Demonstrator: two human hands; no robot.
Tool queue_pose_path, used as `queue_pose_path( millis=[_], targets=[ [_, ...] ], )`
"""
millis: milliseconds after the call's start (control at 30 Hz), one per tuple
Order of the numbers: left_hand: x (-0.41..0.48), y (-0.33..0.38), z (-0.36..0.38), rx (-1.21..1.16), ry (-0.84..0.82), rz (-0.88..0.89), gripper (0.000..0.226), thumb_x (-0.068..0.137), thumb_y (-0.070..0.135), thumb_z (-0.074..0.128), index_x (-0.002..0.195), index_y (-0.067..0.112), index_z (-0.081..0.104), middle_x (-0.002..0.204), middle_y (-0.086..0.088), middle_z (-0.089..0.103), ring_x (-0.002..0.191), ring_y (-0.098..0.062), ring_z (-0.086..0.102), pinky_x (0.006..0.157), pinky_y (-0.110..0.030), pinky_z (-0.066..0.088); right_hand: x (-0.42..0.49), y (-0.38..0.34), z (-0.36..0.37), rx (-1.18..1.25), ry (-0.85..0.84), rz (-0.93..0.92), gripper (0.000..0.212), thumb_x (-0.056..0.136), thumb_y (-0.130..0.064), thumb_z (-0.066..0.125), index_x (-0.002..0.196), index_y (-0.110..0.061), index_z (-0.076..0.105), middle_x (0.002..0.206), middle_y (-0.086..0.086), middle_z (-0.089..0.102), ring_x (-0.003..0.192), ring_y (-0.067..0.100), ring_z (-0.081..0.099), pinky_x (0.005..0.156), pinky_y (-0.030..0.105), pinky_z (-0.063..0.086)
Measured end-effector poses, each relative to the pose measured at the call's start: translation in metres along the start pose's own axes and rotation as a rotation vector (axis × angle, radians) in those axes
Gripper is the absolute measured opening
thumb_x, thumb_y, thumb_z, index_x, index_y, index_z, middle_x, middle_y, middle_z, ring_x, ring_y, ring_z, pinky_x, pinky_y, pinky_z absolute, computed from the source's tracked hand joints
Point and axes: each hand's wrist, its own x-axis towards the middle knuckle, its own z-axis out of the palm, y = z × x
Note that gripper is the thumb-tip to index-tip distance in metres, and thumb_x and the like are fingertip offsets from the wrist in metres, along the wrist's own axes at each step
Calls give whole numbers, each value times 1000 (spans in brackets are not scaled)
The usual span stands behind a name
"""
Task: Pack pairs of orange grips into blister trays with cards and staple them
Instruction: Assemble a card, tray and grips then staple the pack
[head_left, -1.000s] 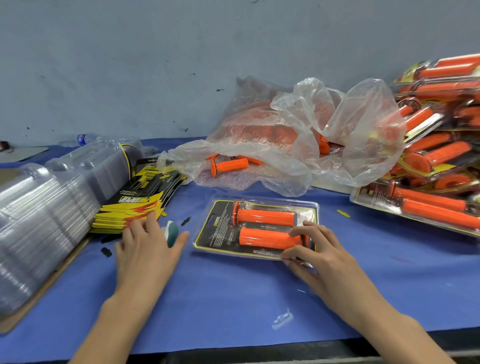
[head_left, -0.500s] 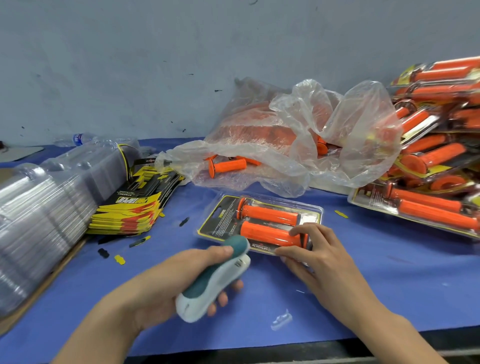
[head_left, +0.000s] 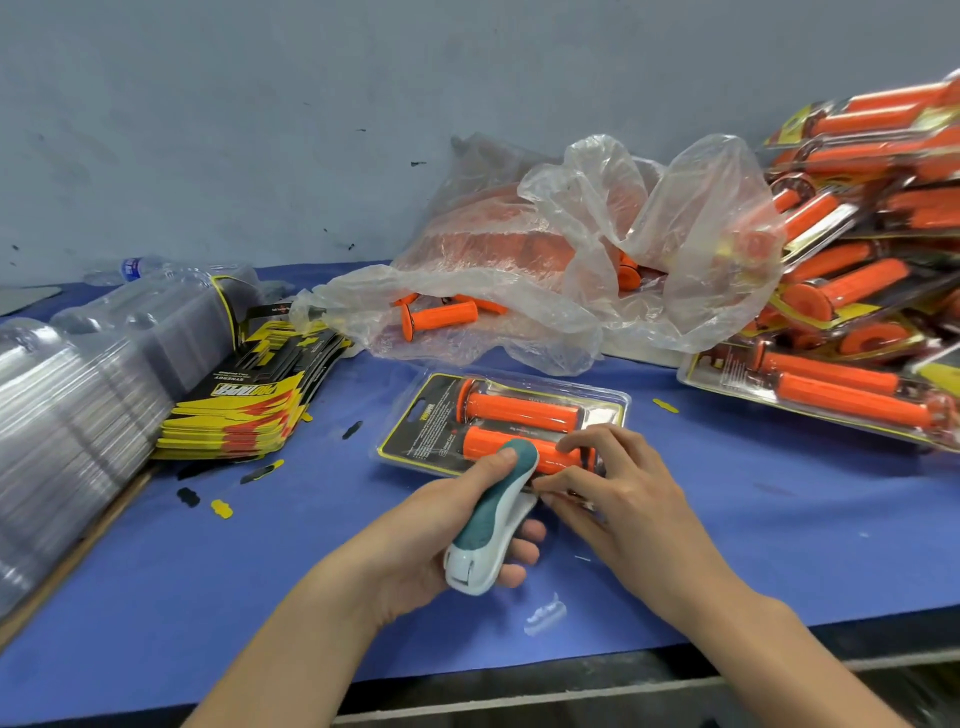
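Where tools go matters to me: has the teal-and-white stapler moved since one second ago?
Yes. The left hand carried the teal-and-white stapler rightward, from beside the yellow card stack to the near edge of the clear blister pack.

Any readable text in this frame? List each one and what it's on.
"PROTAPER": top card of the card stack, upside down to the camera.
Smaller line beside it: too small to read.
Blister pack card: fine print and yellow logo too small to read.
Water bottle label: blurred.
Finished packs: print blurred.
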Motion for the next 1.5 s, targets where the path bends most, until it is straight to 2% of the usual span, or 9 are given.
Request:
queue_pose_path(
  millis=[300, 600, 700, 800, 900, 1100, 1333, 1400, 1500],
  targets=[
    [4, 0, 5, -16, -13, 17, 58, 84, 53, 62, 109, 1, 66, 87, -16, 68, 63, -22, 63, 51, -29, 52, -1, 3, 0, 91, 15, 58, 15, 86, -32, 71, 81, -21, 63, 117, -8, 60, 114, 23, 51, 88, 27, 42],
    [6, -3, 6, -6, 1, 7, 51, 89, 48, 60, 105, 0, 67, 82, -15, 67, 60, -22, 62, 48, -29, 52, -2, 3, -3, 81, 4, 45, 16, 84, -34, 73, 82, -22, 63, 119, -8, 59, 114, 25, 51, 87, 32, 47],
    [7, -5, 5, 19, -2, 14, 52, 92, 49, 57, 101, -1, 67, 81, -13, 66, 58, -22, 61, 49, -28, 52, 1, -1, -1, -25, -1, 33, 25, 77, -35, 78, 90, -20, 62, 117, -2, 61, 114, 29, 54, 99, 43, 44],
    [7, -4, 6, 67, -9, 28, 53, 93, 52, 54, 96, 1, 67, 78, -13, 64, 55, -23, 58, 50, -28, 51, 7, -7, 0, -187, -25, -35, 49, 71, -33, 79, 115, -18, 62, 124, -1, 61, 119, 28, 56, 110, 56, 32],
    [8, -4, 6, 53, -4, 44, 51, 95, 51, 53, 98, 1, 65, 77, -12, 62, 55, -21, 55, 48, -28, 49, 13, -6, 3, -195, 18, -162, 46, 75, -25, 76, 119, -17, 63, 117, -2, 66, 112, 21, 61, 110, 51, 36],
    [10, -7, 3, 98, -17, 35, 52, 92, 54, 57, 91, 3, 66, 81, -17, 58, 58, -25, 53, 51, -29, 49, 13, -2, 9, -141, 51, -140, 40, 67, -21, 81, 104, -17, 66, 96, -2, 68, 95, 21, 65, 106, 43, 37],
    [6, -2, -7, 92, -84, -12, 67, 88, 60, 58, 114, -1, 65, 85, -14, 68, 60, -22, 60, 50, -28, 52, 10, 0, 8, -114, -34, -129, 59, 74, -30, 76, 128, -18, 53, 120, -4, 62, 111, 14, 55, 107, 39, 36],
    [-3, 4, -26, 301, 2, -37, 72, 75, 68, 62, 109, 5, 67, 88, -11, 73, 59, -20, 63, 50, -28, 53, 9, 3, 4, -111, -64, -110, 61, 77, -35, 76, 131, -16, 54, 124, -2, 61, 113, 16, 54, 109, 39, 33],
    [-15, 8, -65, 682, 443, -14, 58, 74, 67, 66, 99, 15, 61, 80, -4, 73, 57, -19, 67, 50, -29, 53, 6, 5, -1, -108, -58, -137, 32, 88, -36, 68, 116, -20, 63, 124, -1, 61, 113, 19, 58, 110, 42, 36]
  ],
)
